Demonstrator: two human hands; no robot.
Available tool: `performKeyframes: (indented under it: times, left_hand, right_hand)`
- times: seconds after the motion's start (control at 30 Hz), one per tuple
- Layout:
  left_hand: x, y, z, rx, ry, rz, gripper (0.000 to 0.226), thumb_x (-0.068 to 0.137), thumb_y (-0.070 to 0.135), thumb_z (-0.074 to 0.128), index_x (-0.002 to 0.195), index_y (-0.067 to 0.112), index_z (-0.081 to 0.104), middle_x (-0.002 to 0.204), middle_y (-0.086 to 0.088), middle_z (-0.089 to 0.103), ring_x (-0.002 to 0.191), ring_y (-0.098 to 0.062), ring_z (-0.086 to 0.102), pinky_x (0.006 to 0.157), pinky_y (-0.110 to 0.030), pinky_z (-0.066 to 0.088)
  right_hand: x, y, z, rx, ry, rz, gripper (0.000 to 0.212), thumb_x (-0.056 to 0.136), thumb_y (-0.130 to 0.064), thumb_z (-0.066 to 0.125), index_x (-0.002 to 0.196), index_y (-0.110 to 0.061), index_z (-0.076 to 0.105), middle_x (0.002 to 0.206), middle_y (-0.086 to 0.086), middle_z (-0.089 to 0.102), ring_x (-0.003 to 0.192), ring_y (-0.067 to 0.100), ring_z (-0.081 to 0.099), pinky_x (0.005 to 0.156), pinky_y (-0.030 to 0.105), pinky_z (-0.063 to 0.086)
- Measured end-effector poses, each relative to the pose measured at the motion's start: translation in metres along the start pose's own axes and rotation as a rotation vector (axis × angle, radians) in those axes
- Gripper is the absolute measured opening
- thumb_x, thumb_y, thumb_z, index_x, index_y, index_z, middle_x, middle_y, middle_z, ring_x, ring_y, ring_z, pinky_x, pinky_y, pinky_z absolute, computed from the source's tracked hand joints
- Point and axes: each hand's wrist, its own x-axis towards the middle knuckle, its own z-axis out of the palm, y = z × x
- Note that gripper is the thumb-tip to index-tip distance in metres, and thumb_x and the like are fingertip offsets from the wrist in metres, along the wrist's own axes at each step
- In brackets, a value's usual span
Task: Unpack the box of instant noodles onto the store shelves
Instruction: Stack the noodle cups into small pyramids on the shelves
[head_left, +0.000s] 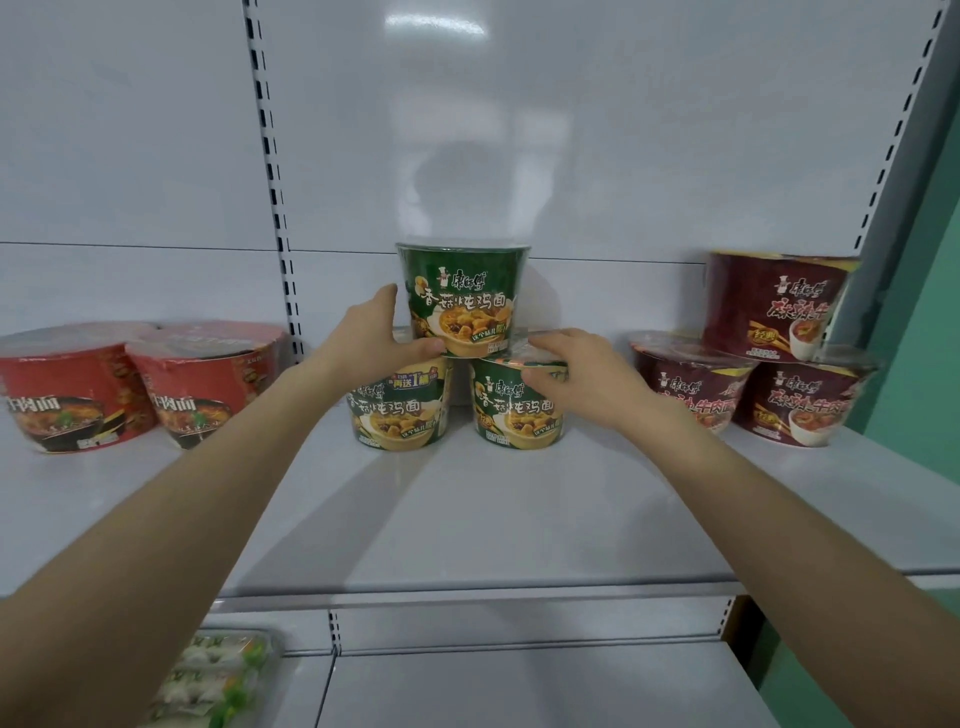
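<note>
Your left hand (379, 332) gripped the upright top green cup (462, 299) at its lower left. Your right hand (576, 374) lay spread on the lower right cup's lid (519, 405), below and beside it.

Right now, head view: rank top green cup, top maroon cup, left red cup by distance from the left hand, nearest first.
1. Top green cup: centre, stacked on two green cups, left hand touching it.
2. Left red cup: far left of the shelf.
3. Top maroon cup: far right, on two maroon cups.
</note>
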Motion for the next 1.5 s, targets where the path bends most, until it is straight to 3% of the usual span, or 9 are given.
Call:
performKeyframes:
  times: [0.17,0.3,0.43,0.53,0.63,0.7,0.8,1.1,1.5]
  left_hand:
    - [-0.034,0.006,-0.012,0.335,0.233,0.204,0.058,0.093,0.038,0.049,0.14,0.006,0.037,0.134,-0.016,0.052,0.121,-0.031,0.049,0.102,-0.041,0.035]
    - [-0.06,-0.008,-0.024,0.512,0.265,0.4,0.038,0.093,0.036,0.049,0.112,0.006,0.063,0.095,-0.013,0.069,0.088,-0.031,0.062,0.082,-0.035,0.042]
    - [-0.084,-0.044,-0.049,0.602,0.182,0.447,0.039,0.085,0.038,0.044,0.082,0.007,0.067,0.069,-0.009,0.066,0.065,-0.03,0.062,0.052,-0.028,0.038]
    - [-0.105,-0.081,-0.071,0.606,0.176,0.423,0.035,0.082,0.034,0.048,0.063,0.008,0.06,0.056,-0.007,0.06,0.052,-0.031,0.059,0.044,-0.023,0.03]
    - [-0.128,-0.123,-0.097,0.575,0.169,0.368,0.053,0.085,0.045,0.028,0.083,0.013,0.069,0.072,-0.005,0.069,0.067,-0.03,0.065,0.05,-0.03,0.047]
    - [-0.142,-0.157,-0.117,0.6,0.138,0.345,0.046,0.09,0.044,0.033,0.101,0.017,0.068,0.092,-0.005,0.071,0.084,-0.028,0.066,0.064,-0.031,0.05]
    - [-0.157,-0.204,-0.149,0.662,0.073,0.28,0.035,0.094,0.04,0.042,0.109,0.016,0.064,0.105,-0.006,0.067,0.097,-0.028,0.061,0.074,-0.033,0.049]
    - [-0.173,-0.293,-0.201,0.705,-0.042,0.22,0.038,0.096,0.043,0.036,0.115,0.02,0.059,0.108,-0.001,0.065,0.101,-0.023,0.059,0.079,-0.032,0.048]
    - [-0.13,-0.316,-0.201,0.527,0.039,0.187,0.032,0.095,0.033,0.045,0.117,0.015,0.059,0.11,-0.009,0.063,0.103,-0.029,0.058,0.077,-0.036,0.046]
  right_hand:
    - [0.016,-0.024,-0.025,-0.02,0.297,-0.033,0.032,0.095,-0.033,0.042,0.1,-0.013,0.067,0.099,0.006,0.068,0.094,0.023,0.057,0.069,0.03,0.041]
    - [0.024,-0.061,-0.024,0.0,0.351,-0.138,0.033,0.095,-0.032,0.041,0.09,-0.012,0.067,0.085,0.002,0.068,0.081,0.02,0.059,0.068,0.035,0.049]
    - [0.034,-0.11,-0.009,0.043,0.279,-0.223,0.03,0.094,-0.032,0.043,0.096,-0.013,0.066,0.093,0.002,0.068,0.087,0.02,0.058,0.072,0.032,0.047]
    - [0.043,-0.148,0.004,0.056,0.215,-0.259,0.031,0.095,-0.031,0.042,0.11,-0.012,0.063,0.107,0.003,0.067,0.097,0.02,0.059,0.081,0.033,0.048]
    - [0.053,-0.191,0.023,0.065,0.177,-0.263,0.032,0.096,-0.032,0.042,0.113,-0.012,0.061,0.111,0.005,0.065,0.101,0.023,0.058,0.087,0.039,0.048]
    - [0.059,-0.223,0.037,0.072,0.172,-0.251,0.031,0.095,-0.031,0.043,0.112,-0.012,0.061,0.112,0.006,0.065,0.103,0.024,0.058,0.087,0.04,0.048]
    - [0.064,-0.269,0.059,0.079,0.17,-0.213,0.03,0.094,-0.031,0.043,0.11,-0.013,0.061,0.112,0.004,0.065,0.104,0.024,0.057,0.086,0.037,0.047]
    - [0.058,-0.338,0.08,0.056,0.166,-0.053,0.03,0.093,-0.031,0.046,0.11,-0.012,0.062,0.112,0.005,0.066,0.104,0.025,0.057,0.084,0.035,0.045]
    - [0.082,-0.331,0.088,-0.005,0.139,0.031,0.031,0.092,-0.034,0.046,0.11,-0.014,0.062,0.111,0.005,0.066,0.103,0.025,0.058,0.087,0.039,0.048]
